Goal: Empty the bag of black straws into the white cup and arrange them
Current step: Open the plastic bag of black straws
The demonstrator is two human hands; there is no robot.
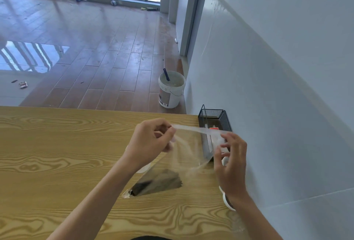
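A clear plastic bag (189, 149) hangs between my two hands above the wooden table (57, 153). My left hand (151, 142) pinches one side of the bag's mouth, and my right hand (231, 161) pinches the other side, pulling it wide. A blurred bundle of black straws (159, 183) lies in the bag's lower end, near the tabletop. A white cup (227, 201) shows only as a rim under my right wrist; most of it is hidden. Another white rim (144, 168) peeks out below my left wrist.
A black mesh organizer (212, 122) with small white and orange items stands against the grey wall (277, 86) at the table's far right corner. Beyond the table, a white paint bucket (171, 90) sits on the wooden floor.
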